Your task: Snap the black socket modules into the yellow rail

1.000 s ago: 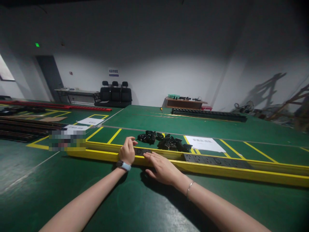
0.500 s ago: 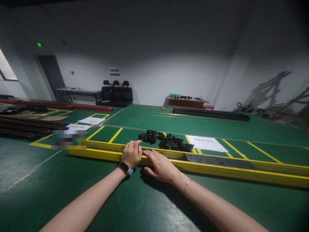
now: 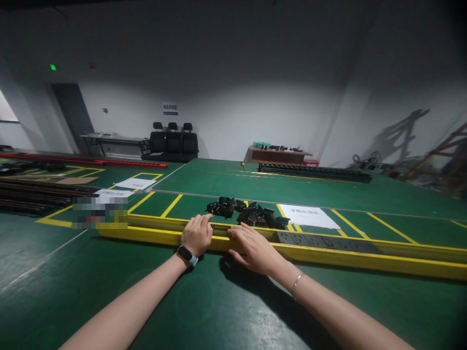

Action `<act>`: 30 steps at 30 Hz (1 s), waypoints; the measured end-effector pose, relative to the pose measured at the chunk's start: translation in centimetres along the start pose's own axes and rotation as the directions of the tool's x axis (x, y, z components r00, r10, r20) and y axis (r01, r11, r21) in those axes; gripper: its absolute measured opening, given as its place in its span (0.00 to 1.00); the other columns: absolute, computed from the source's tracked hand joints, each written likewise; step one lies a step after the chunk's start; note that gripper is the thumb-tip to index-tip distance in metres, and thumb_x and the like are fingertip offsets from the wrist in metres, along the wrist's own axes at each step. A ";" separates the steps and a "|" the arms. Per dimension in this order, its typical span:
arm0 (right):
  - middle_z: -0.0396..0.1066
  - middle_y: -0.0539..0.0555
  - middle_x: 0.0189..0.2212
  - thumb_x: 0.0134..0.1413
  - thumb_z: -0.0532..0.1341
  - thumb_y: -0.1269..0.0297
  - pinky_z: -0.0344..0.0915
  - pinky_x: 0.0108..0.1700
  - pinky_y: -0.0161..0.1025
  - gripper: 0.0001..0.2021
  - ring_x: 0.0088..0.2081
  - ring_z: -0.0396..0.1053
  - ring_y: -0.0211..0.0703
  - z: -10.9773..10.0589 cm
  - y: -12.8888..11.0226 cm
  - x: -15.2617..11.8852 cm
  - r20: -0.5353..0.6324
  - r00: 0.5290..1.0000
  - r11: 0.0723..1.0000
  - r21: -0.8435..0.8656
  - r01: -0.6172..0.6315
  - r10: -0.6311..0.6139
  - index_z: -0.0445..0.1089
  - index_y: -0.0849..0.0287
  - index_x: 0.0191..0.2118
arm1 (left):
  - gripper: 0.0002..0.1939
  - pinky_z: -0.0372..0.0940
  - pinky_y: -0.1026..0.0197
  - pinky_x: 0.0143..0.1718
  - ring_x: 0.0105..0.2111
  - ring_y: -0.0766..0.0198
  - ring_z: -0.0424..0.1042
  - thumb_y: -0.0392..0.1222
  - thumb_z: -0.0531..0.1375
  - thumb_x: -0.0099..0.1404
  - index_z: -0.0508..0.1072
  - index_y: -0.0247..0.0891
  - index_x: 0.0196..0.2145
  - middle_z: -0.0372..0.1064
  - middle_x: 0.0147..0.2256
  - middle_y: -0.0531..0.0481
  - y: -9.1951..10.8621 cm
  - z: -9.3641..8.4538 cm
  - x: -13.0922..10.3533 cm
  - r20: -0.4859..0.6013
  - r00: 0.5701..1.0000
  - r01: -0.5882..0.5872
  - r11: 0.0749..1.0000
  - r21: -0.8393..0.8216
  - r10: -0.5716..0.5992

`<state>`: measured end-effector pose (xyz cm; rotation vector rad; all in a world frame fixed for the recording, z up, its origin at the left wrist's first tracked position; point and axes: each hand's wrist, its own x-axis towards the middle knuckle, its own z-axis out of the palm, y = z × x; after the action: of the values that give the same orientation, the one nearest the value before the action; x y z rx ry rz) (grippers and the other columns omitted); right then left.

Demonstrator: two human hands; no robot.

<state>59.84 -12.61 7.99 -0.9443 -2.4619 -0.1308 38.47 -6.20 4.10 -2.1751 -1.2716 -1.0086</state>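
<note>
A long yellow channel-shaped rail [image 3: 401, 263] lies across the green surface in front of me. My left hand [image 3: 197, 235], with a watch at the wrist, rests over its near wall. Its fingers curl down into the channel, and whatever they hold is hidden. To its right, my right hand [image 3: 257, 249] has its fingers stretched over the near wall into the channel, thumb apart and outside. A dark grey strip with socket-like cutouts [image 3: 323, 241] sits inside the channel, right of my right hand. Just behind the rail lies a pile of small black plastic parts [image 3: 259, 216].
A printed white sheet [image 3: 308, 217] lies behind the rail on yellow-marked floor [image 3: 171, 205]. Dark long bars [image 3: 36, 194] are at left, with a red rail [image 3: 138, 164] beyond. Farther back are black seats [image 3: 173, 142], a low table [image 3: 277, 155] and a black slotted rail [image 3: 314, 172].
My right hand has moved to the right, away from my left hand, leaving a gap over the channel. My left hand stays in place on the rail. The view has shifted slightly.
</note>
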 end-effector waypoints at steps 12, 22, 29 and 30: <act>0.68 0.55 0.38 0.54 0.58 0.62 0.55 0.60 0.51 0.11 0.45 0.67 0.45 1.2 0.6 0.6 0.003 0.999 0.998 -0.030 0.046 -0.046 0.60 0.58 0.42 | 0.11 0.60 0.59 0.36 0.36 0.60 0.68 0.35 0.48 0.65 0.66 0.37 0.43 0.70 0.35 0.47 -0.1 0.1 -0.1 0.010 1.000 0.009 1.000 0.000 -0.009; 0.67 0.53 0.33 0.55 0.57 0.64 0.57 0.58 0.53 0.07 0.40 0.68 0.44 -0.5 2.9 -2.3 -0.018 0.999 0.996 -0.084 -0.034 0.032 0.59 0.56 0.39 | 0.10 0.59 0.60 0.32 0.34 0.60 0.68 0.35 0.48 0.65 0.66 0.37 0.42 0.69 0.34 0.47 0.0 -0.1 0.0 -0.019 1.000 0.002 1.000 -0.008 -0.002; 0.66 0.52 0.31 0.57 0.55 0.64 0.55 0.60 0.51 0.04 0.37 0.68 0.42 -1.7 4.5 -5.1 -0.020 0.997 0.987 -0.138 -0.079 0.077 0.59 0.57 0.38 | 0.10 0.59 0.60 0.33 0.33 0.60 0.67 0.35 0.48 0.65 0.66 0.37 0.41 0.69 0.33 0.47 0.0 -0.1 -0.1 -0.016 1.000 0.002 1.000 -0.009 -0.002; 0.66 0.52 0.31 0.57 0.55 0.65 0.55 0.60 0.51 0.04 0.36 0.68 0.42 -1.8 4.6 -5.3 -0.020 0.997 0.987 -0.141 -0.078 0.076 0.59 0.57 0.37 | 0.10 0.59 0.60 0.33 0.34 0.60 0.67 0.35 0.48 0.65 0.66 0.37 0.41 0.69 0.33 0.47 0.0 -0.1 -0.1 -0.015 1.000 0.001 1.000 -0.007 -0.001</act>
<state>66.98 -12.81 6.65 -1.0927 -2.4241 -0.2887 38.36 -6.33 4.11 -2.1685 -1.2643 -1.0291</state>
